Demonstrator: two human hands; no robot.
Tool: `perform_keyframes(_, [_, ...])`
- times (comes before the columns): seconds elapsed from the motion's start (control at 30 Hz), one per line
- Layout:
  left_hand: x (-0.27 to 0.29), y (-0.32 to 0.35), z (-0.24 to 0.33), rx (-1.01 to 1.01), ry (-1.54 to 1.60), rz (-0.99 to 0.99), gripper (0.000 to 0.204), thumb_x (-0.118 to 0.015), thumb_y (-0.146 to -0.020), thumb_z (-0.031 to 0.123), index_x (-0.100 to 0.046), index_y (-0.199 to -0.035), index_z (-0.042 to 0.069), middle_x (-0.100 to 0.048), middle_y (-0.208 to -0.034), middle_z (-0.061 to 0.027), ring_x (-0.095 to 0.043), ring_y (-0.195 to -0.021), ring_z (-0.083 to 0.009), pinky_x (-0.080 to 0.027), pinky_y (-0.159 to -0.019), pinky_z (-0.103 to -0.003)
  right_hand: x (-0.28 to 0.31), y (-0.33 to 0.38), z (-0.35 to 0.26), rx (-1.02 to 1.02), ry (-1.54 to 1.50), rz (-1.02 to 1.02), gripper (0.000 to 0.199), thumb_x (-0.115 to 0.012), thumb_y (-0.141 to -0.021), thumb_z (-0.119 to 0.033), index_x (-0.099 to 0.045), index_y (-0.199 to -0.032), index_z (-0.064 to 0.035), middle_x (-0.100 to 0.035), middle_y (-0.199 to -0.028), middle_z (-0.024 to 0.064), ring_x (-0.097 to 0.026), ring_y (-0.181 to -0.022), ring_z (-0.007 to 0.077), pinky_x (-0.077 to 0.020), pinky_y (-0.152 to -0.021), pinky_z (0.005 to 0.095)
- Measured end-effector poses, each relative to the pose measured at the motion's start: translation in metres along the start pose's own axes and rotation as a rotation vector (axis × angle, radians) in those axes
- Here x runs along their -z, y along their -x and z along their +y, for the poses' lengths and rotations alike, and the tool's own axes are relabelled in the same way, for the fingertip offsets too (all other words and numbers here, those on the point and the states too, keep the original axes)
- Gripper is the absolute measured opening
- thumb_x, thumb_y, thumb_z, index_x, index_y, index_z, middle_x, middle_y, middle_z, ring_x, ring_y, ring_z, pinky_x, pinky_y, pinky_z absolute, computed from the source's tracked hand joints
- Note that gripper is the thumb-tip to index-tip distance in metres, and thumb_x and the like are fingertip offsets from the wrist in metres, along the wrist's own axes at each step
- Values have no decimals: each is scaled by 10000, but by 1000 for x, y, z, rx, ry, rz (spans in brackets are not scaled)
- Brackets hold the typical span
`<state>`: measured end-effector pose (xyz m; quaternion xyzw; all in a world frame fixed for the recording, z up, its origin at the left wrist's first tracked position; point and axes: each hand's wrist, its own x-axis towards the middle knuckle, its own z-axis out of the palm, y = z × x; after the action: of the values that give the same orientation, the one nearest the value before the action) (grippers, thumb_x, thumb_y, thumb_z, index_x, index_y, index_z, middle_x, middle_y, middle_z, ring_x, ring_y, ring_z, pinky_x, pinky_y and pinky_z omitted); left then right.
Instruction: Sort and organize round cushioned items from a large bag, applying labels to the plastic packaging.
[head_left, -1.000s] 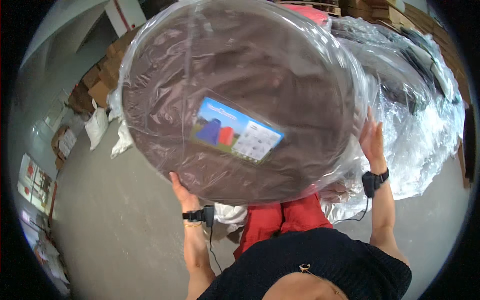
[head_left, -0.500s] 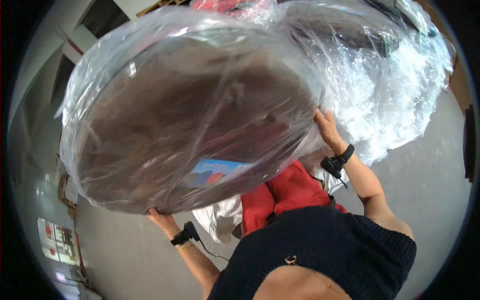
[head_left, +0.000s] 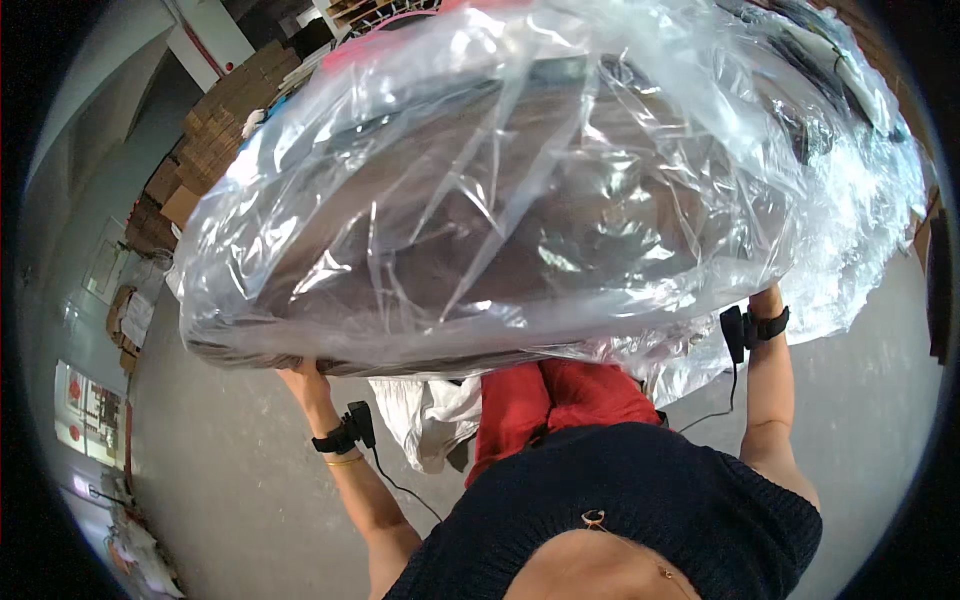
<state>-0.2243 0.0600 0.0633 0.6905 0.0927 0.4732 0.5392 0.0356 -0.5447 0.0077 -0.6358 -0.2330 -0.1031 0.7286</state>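
A large round, flat brown bundle (head_left: 480,210) in clear plastic wrap is held up in front of me, seen mostly edge-on and tilted. Its exact kind is not plain. My left hand (head_left: 303,378) grips its near lower edge at the left, the fingers partly hidden beneath it. At the right edge my right hand (head_left: 767,299) holds the same bundle, most of its fingers covered by the plastic. Each wrist carries a black strap with a small black device and a cable.
Beyond the bundle, at the right, lies a heap of plastic-wrapped goods (head_left: 870,200). Cardboard boxes (head_left: 235,105) are stacked at the far left. A white cloth or sack (head_left: 425,415) is by my red-clad legs (head_left: 560,395). Grey floor (head_left: 230,480) stretches around me.
The bundle has shifted right and tipped, so its broad face with the coloured label no longer shows. Both hands still hold it; the right one is now lower and farther right.
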Motion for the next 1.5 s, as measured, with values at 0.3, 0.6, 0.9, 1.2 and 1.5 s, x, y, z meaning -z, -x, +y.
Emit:
perform_keyframes(0.3, [-89,-12,105,-107,-217,56,416,-735,-656,78,-550,-1000,-66,-601,-833,-64,-547,-764,-156,-417,-748,-274,-55,-27,-46,22,245,172,562,-668,-691,-338,-492,-1086,21,-556,-977,59,-522,-864,140,-420,-764,268])
perform_keyframes(0.6, [-95,69,-18,180,136,-128,553,-688,-664,10,-442,-1155,-59,-527,-1113,-103,-511,-984,-180,-388,-880,-288,-87,14,98,-258,3,194,572,-687,-735,-242,-451,-1173,41,-562,-1084,84,-516,-1002,176,-375,-894,300])
perform_keyframes(0.9, [-85,94,19,549,430,78,458,-565,-807,193,-440,-1196,-15,-526,-1107,-93,-516,-1000,-171,-420,-840,-308,-132,2,16,-496,-336,43,409,-617,-781,-255,-522,-1068,20,-603,-930,90,-604,-788,147,-499,-704,289])
perform_keyframes(1.2, [-18,102,-69,922,584,-47,437,-361,-914,312,-451,-1204,-2,-508,-1176,-139,-521,-1042,-254,-440,-889,-358,-218,-66,109,-757,-516,-341,264,-485,-881,-201,-543,-1048,-5,-609,-948,95,-607,-777,185,-525,-656,296])
perform_keyframes(1.5, [4,57,-89,1026,367,-244,469,-455,-882,345,-471,-1180,-16,-503,-1182,-163,-534,-1009,-268,-487,-808,-396,-289,-81,71,-932,-707,-912,336,-491,-881,-258,-528,-1101,-6,-611,-845,7,-486,-549,75,-427,-484,222])
